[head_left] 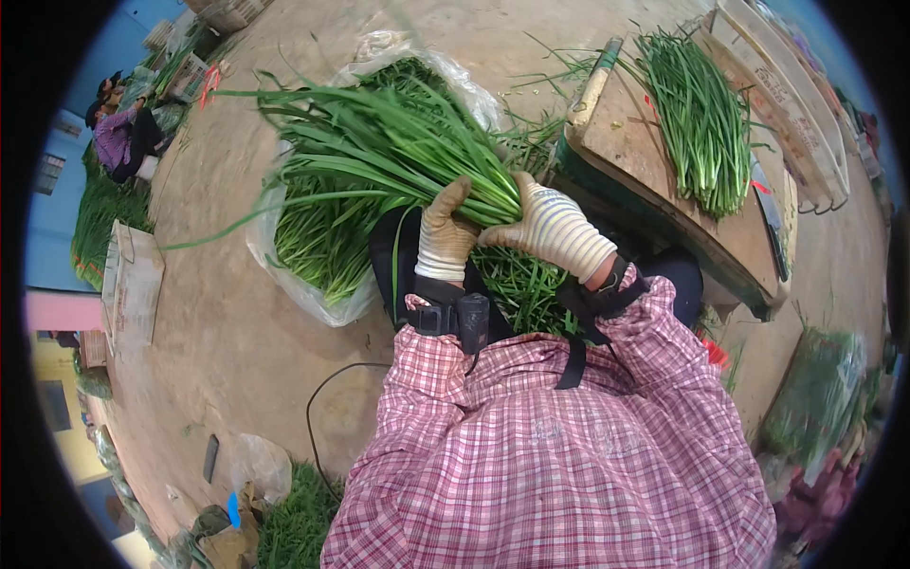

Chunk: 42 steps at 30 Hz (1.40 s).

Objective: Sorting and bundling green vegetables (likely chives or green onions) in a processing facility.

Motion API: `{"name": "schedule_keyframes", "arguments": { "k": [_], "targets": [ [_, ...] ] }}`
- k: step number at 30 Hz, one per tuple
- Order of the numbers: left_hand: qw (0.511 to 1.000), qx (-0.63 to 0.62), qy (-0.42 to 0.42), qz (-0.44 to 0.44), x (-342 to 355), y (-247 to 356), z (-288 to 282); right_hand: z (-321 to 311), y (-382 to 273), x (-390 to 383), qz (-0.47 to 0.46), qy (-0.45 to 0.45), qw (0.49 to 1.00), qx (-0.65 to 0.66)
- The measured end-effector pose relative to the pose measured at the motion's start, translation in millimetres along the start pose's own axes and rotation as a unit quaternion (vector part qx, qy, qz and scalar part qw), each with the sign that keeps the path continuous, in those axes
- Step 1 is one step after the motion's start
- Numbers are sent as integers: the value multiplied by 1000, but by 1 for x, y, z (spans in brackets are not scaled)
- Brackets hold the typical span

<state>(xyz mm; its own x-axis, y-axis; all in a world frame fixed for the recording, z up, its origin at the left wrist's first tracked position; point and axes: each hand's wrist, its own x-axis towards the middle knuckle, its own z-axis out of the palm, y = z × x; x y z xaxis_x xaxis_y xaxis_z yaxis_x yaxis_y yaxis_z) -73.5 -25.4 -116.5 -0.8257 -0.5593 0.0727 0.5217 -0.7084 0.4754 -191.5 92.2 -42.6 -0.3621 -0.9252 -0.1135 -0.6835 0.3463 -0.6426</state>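
Observation:
Both my hands wear pale knitted work gloves and grip one bunch of long green garlic chives (408, 142). My left hand (444, 232) is closed round the underside of the bunch, thumb up. My right hand (555, 223) wraps the stem end, its striped glove back showing. The leaves fan out to the far left, over a clear plastic sheet (327, 308) heaped with more chives (327, 237). Loose greens (521, 289) lie in my lap, between my knees.
To the right stands a low wooden board (626, 142) with a chive bundle (697, 123) and a knife (770, 213). Plastic crates stand at the far right (782, 90) and left (133, 284). Another person (121, 133) sits at the far left. A bagged bundle (815, 389) lies right.

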Motion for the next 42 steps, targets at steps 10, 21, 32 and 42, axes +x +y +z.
{"name": "schedule_keyframes", "arguments": {
  "k": [10, 21, 32, 42],
  "targets": [
    [1000, -18, 0, 13, -1, -5, 13, 16, 8, 8, 22, -52, 997, 56],
    [999, -19, 8, -45, -2, -10, -15, -34, -12, 58, -234, 177, 955, 45],
    [996, 61, 60, -30, -8, -11, -15, -18, -24, 63, -113, 89, 989, -35],
    [996, 11, 89, -30, -4, -16, -23, 2, -3, 43, -57, 154, 940, 300]
  ]
}}
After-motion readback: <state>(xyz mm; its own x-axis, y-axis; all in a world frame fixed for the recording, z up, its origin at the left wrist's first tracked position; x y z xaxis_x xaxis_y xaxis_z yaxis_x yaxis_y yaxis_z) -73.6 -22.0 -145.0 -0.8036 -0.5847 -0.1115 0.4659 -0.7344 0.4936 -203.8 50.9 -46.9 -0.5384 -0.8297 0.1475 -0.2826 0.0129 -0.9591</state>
